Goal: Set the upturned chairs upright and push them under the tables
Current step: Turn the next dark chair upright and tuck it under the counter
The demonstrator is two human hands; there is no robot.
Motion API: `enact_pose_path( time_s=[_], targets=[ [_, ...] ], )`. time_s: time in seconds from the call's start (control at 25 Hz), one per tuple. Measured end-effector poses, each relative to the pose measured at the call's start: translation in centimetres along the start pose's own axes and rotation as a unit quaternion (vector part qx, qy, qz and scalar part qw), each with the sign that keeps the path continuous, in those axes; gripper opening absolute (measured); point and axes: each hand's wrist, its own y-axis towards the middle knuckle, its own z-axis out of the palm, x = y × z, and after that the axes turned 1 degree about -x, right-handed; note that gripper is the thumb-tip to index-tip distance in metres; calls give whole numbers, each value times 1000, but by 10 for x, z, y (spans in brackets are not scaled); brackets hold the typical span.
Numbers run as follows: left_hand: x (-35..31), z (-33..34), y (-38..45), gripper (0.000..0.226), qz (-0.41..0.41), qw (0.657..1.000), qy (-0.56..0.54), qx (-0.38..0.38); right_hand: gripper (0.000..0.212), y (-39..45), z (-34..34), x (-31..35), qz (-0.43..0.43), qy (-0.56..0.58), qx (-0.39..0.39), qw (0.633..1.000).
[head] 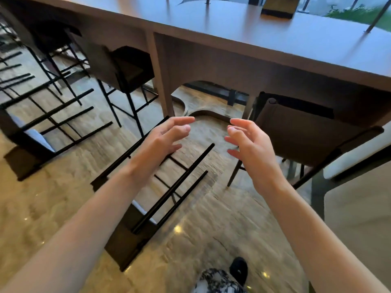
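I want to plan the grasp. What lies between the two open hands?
In the head view, nothing is held between the left hand and the right hand. Through the gap shows bare stone floor, and lower, the tipped black metal stool's legs.

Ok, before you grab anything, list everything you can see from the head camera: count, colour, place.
Overturned stools: two at least, black frames, legs up; one on the floor below the hands, one at the left edge.
Upright stools: two, black, tucked under the table, upper left.
Chair: one, brown, under the table's right end.
White-cushioned seat: one, partly seen, right edge.
Table: one, long, dark brown, across the top.
Box: one, dark with a yellowish top, on the table far right.
Floor: beige, glossy stone.
Shoe: one, black, bottom centre.
Hands: left and right, both open, holding nothing.
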Motion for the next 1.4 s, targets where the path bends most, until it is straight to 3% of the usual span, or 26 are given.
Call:
enact_pose_path(
  time_s=[0.36,0.64,0.84,1.12,1.4],
  targets=[
    [28,-168,-148,39,-30,998,24,-57,22,-93,199,18,6,16,93,996],
    [53,-248,-155,33,-60,995,18,-74,16,-89,285,22,19,8,121,992],
    [56,-307,-115,28,-67,996,19,-62,20,-55,351,28,25,14,88,996],
    [60,-380,-73,35,-52,990,-39,-122,21,-29,417,42,45,-7,37,998],
    [83,-453,-53,42,-40,999,-16,-7,20,-46,493,44,72,2,-61,996]
  ],
)
